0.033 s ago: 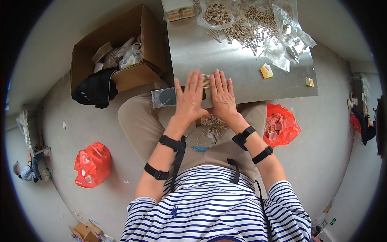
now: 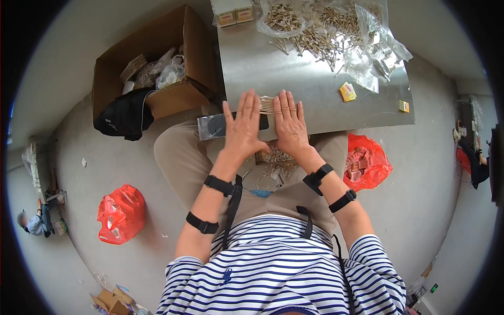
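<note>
I see a bench of brushed metal, dull grey with a soft sheen. At its far edge lie pale wooden sticks, matt, among clear, glossy, crinkled plastic bags. A neat row of the same wood sits at the near edge. The box off the left edge looks like matt brown cardboard; the floor bags are shiny red plastic.

Bare metal table beyond the hands; stick heap and plastic bags crowding its far edge.
</note>
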Tool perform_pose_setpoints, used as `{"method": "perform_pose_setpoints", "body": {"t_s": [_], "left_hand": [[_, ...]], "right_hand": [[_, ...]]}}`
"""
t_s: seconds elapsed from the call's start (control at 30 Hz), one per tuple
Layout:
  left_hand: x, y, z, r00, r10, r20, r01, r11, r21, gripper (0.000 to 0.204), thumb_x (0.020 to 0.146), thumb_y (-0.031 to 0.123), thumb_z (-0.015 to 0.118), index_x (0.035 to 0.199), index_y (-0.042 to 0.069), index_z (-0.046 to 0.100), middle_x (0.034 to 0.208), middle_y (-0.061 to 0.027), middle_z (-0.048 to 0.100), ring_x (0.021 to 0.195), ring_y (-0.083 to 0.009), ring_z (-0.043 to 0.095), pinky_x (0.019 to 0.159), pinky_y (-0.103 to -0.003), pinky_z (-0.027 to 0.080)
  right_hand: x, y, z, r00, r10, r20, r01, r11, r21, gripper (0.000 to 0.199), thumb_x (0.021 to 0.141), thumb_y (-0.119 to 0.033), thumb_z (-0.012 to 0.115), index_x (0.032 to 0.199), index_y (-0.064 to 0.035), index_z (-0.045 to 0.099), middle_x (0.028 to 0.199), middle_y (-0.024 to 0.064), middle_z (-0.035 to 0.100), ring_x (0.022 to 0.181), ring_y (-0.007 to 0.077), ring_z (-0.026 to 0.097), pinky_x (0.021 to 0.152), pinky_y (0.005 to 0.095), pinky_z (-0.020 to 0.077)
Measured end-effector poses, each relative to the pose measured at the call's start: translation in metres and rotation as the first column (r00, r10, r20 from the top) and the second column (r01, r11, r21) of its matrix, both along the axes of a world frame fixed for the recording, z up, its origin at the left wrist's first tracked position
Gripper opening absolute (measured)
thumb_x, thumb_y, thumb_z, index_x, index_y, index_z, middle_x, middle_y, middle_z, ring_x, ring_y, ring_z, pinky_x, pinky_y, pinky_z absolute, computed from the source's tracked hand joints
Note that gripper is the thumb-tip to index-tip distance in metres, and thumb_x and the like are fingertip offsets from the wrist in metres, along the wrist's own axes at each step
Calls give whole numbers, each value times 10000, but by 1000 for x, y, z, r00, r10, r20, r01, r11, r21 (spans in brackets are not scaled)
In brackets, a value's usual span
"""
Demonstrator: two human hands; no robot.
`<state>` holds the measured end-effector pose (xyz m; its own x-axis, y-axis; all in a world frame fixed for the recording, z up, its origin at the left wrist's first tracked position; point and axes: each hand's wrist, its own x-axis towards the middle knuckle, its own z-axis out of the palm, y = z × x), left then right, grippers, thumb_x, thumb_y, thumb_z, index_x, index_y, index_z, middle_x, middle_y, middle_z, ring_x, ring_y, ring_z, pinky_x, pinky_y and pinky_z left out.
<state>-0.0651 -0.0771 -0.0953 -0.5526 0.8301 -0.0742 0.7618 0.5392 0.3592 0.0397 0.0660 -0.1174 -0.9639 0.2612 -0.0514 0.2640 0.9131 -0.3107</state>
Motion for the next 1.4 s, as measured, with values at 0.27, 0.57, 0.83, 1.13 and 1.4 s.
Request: {"method": "perform_pose_setpoints", "body": {"t_s": [0.27, 0.57, 0.83, 1.13, 1.4], "left_hand": [[-6, -3, -15, 996, -5, -87, 1, 999, -44, 1580, 324, 584, 939, 1590, -30, 220, 1693, -170, 150, 1581, -298, 128, 1219, -692, 28], [2, -2, -21, 990, 79, -119, -85, 995, -54, 1610, 340, 567, 949, 1604, -28, 151, 1702, -164, 122, 1589, -307, 86, 1184, -733, 41], [-4, -4, -18, 997, 58, -57, -61, 997, -57, 1613, 350, 584, 942, 1611, -23, 140, 1710, -162, 90, 1591, -304, 60, 1182, -738, 29], [2, -9, -21, 996, 48, -77, -52, 997, -49, 1585, 362, 526, 967, 1611, -9, 150, 1710, -149, 99, 1591, -298, 67, 1181, -739, 37], [18, -10, -21, 974, 161, -158, -176, 981, -84, 1513, 399, 509, 960, 1596, -19, 201, 1694, -173, 144, 1585, -299, 114, 1194, -722, 46]], "right_hand": [[-5, 2, -2, 994, 93, -55, -90, 995, 49, 1204, 618, -268, 863, 1565, 79, 206, 1655, 257, 196, 1561, 403, 155, 1266, 529, 142], [-11, -5, -3, 991, 125, -48, -122, 991, 63, 1205, 636, -343, 859, 1560, 91, 218, 1653, 260, 198, 1559, 395, 166, 1271, 500, 151], [-10, -3, -7, 980, 179, -88, -174, 983, 57, 1171, 660, -342, 834, 1565, 83, 225, 1655, 259, 197, 1560, 395, 161, 1276, 491, 149], [-14, -11, -9, 984, 155, -92, -145, 984, 100, 1109, 682, -283, 801, 1565, 77, 234, 1652, 264, 201, 1560, 407, 153, 1282, 477, 136], [-15, -16, -4, 987, 147, -58, -143, 988, 56, 1073, 692, -248, 795, 1560, 72, 252, 1651, 257, 208, 1561, 400, 151, 1285, 467, 133]]}}
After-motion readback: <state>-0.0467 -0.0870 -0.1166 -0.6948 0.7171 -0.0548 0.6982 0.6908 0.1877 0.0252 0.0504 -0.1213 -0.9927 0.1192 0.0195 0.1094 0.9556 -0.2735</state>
